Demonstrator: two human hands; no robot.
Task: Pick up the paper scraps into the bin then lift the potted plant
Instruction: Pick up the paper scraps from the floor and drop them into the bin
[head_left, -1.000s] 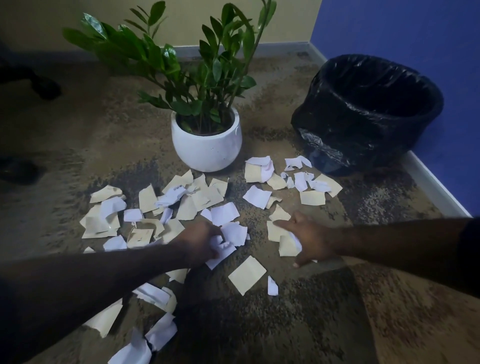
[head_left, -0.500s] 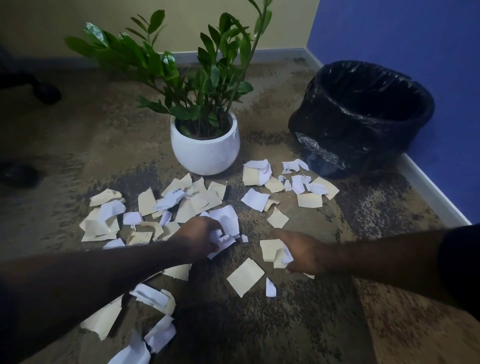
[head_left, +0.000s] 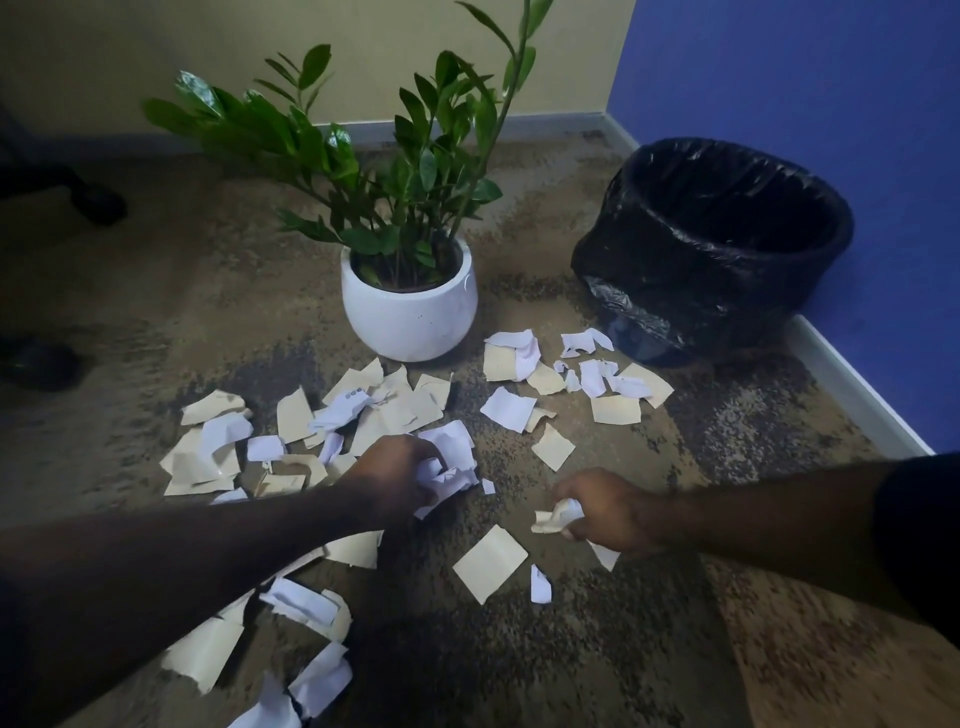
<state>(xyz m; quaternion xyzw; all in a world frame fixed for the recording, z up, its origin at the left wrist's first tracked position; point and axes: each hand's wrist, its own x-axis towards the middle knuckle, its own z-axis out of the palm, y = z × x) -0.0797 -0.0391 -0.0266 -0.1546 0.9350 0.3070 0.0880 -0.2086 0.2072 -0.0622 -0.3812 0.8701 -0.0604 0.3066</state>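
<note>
We are clutching scraps (head_left: 519, 410) in both hands, left (head_left: 395, 480) and right (head_left: 605, 512), fingers curled tight; loose wads risk spilling short of the bin (head_left: 727, 249).

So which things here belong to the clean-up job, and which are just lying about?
Part of the job:
- paper scraps on the carpet
- bin with black liner
- potted plant
- left hand, gripping white scraps
- right hand, gripping a crumpled scrap

Just there:
- dark chair base at far left

Dim, shadowy, wide-angle edge distortion
</note>
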